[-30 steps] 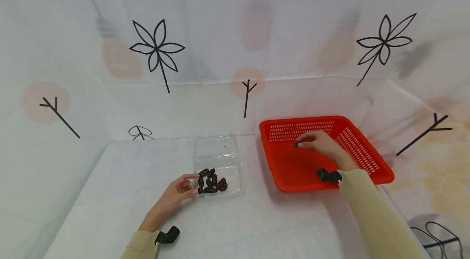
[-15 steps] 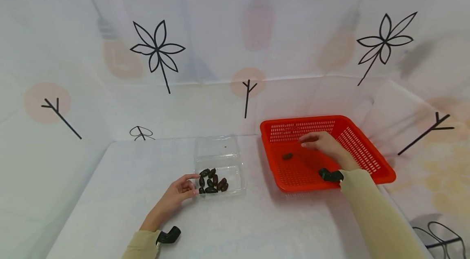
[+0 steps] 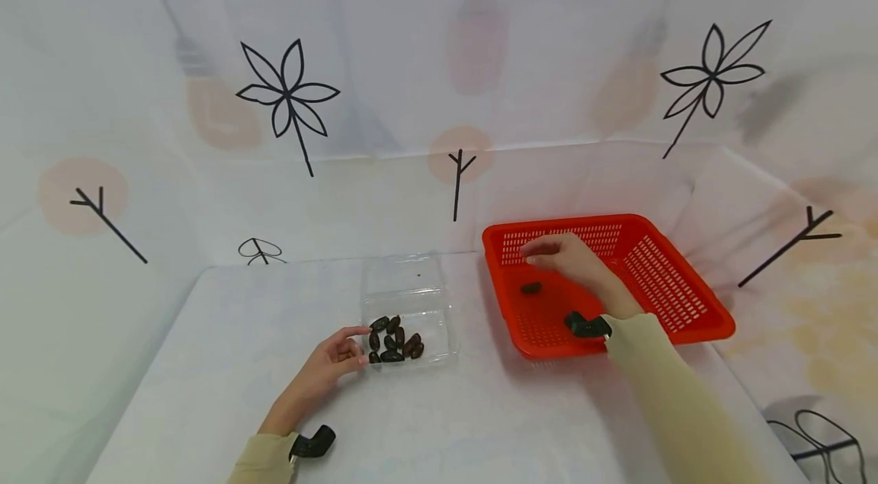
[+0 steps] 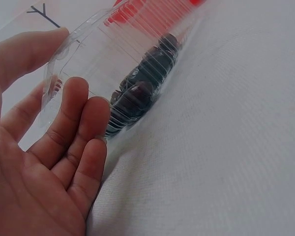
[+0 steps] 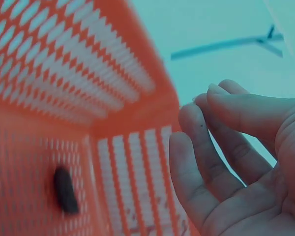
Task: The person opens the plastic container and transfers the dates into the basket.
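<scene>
In the head view, a clear plastic clamshell box (image 3: 434, 331) lies with its lid (image 3: 398, 273) folded back. Several dark brown dates (image 3: 389, 341) are gathered toward the left of its base. My left hand (image 3: 334, 356) holds the box's left edge; its thumb and curled fingers also show against the ribbed plastic (image 4: 88, 42) in the left wrist view. Over the red basket (image 3: 517, 324) is my right hand (image 3: 565, 259), fingers loosely bent with nothing between them. One date (image 3: 531, 288) lies on the basket floor, and the right wrist view shows that same date (image 5: 65, 191) below the hand.
A white cloth (image 3: 439, 423) covers the table, and a patterned cloth (image 3: 384, 194) hangs behind it. The basket's slotted walls rise around my right hand. A small dark speck (image 3: 419, 275) is on the box lid.
My right hand let go of the date, which dropped onto the basket floor. Then the hand shifted left above the basket. The left hand stayed at the box.
</scene>
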The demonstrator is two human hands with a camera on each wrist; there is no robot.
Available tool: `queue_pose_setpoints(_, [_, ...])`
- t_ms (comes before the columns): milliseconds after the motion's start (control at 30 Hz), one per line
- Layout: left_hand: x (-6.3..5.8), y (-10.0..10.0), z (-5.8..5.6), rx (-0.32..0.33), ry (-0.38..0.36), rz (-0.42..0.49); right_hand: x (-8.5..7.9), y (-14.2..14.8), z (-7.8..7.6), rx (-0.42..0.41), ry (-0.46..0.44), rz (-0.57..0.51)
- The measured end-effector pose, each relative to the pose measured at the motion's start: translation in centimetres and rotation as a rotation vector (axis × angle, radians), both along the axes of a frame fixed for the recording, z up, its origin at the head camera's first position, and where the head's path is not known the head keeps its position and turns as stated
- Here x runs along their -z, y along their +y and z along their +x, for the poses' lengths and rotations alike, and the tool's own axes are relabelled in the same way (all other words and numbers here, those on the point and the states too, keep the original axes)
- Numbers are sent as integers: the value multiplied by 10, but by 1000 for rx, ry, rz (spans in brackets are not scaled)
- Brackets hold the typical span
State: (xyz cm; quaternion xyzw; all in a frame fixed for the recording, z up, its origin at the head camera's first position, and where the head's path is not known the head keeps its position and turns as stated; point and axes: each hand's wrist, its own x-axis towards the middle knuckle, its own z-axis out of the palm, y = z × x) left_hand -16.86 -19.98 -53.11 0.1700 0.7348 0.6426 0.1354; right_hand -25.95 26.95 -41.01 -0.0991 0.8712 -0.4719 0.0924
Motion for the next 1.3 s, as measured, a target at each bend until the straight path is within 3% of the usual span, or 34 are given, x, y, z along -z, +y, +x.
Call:
queue_pose_setpoints(300, [-3, 0, 2, -9, -6, -15, -6, -68, -5, -91, 14, -42])
queue_pose_setpoints(700, [-1, 0, 1, -8, 8, -7, 9, -146, -10, -253, -25, -130])
queue_pose_setpoints(1300, [-4, 1, 3, -9, -17, 11, 35, -205, -10, -374, -54, -67])
